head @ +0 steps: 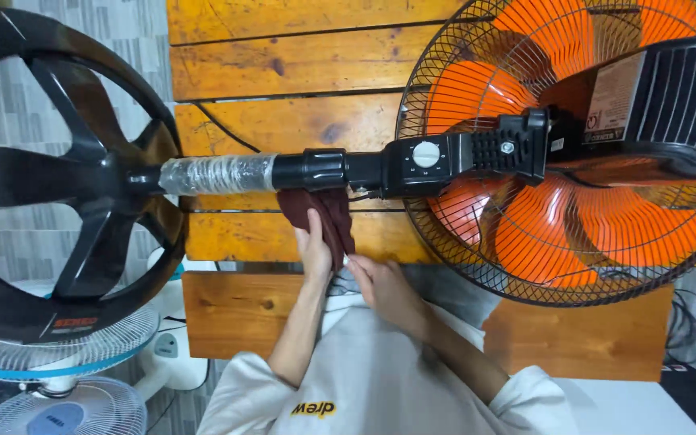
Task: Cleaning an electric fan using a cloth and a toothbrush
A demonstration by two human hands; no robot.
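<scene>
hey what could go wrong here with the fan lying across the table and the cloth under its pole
The dark red cloth sits right by a thin wire under the control box; the left hand or right hand might snag it. The round black base hangs past the wooden table edge, so the stand fan could perhaps roll or tip.

Dark red cloth (321, 216), draped under fan pole (283, 171)

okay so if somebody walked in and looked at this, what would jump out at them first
The orange blades behind the black wire grille of a stand fan lying across the wooden table, at right. Then its black spoked base, at left. Beneath the pole, the left hand and right hand hold a dark red cloth.
</scene>
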